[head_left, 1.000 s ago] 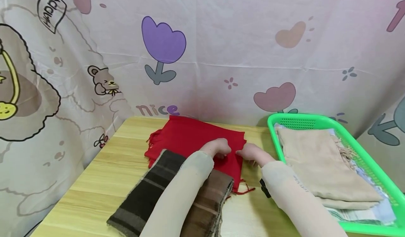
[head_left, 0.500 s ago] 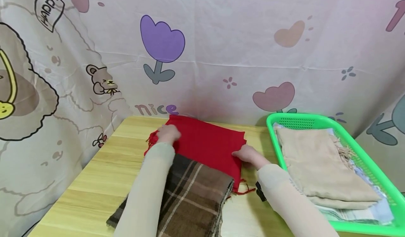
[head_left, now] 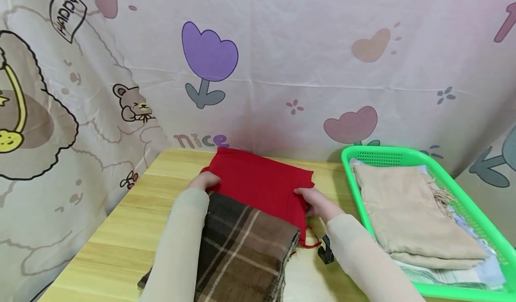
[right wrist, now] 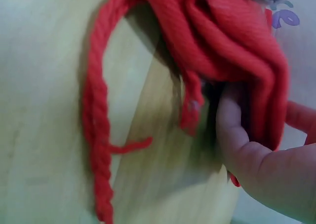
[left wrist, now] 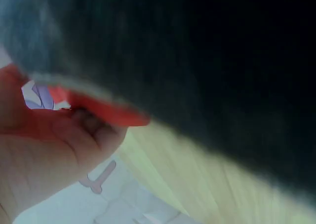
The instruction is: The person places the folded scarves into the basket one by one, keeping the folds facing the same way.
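Observation:
A folded red scarf [head_left: 258, 176] with fringed ends lies towards the back of the wooden table. My left hand [head_left: 204, 181] grips its left edge, fingers tucked beneath the cloth in the left wrist view. At the opposite edge my right hand [head_left: 318, 201] holds the layers, thumb on top and other fingers curled underneath. Red twisted tassels [right wrist: 98, 85] hang onto the table in the right wrist view. A folded brown plaid scarf [head_left: 246, 243] overlaps the red one's near side, partly hidden by my left sleeve. Its dark underside fills much of the left wrist view.
On the right stands a green plastic basket [head_left: 387, 149] holding a folded beige scarf [head_left: 407, 208] over other light cloths. A printed fabric curtain [head_left: 274, 46] closes off the back and left of the wooden table [head_left: 121, 230]. A small black device [head_left: 325, 250] sits at my right wrist.
My left hand has moved left from the middle of the red scarf to its left edge and taken hold. My right hand has closed on the right edge.

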Motion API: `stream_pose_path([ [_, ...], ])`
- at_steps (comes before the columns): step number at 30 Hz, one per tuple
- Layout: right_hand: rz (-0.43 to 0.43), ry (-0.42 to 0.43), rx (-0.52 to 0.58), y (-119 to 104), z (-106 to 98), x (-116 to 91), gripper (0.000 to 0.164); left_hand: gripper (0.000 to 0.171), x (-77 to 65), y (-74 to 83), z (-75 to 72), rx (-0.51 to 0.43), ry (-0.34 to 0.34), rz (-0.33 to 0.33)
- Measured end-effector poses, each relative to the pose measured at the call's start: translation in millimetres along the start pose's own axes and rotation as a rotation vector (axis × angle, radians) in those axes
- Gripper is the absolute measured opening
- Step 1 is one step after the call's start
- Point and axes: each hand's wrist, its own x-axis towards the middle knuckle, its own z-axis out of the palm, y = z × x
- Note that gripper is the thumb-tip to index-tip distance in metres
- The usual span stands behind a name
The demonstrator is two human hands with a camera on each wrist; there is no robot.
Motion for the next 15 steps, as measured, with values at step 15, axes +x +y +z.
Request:
stream_pose_path([
  [15, -0.157, 0.057, 0.075, -12, 3, 3, 0.03, 0.028, 26.6, -6.1, 8.1, -0.151, 0.18, 0.064],
])
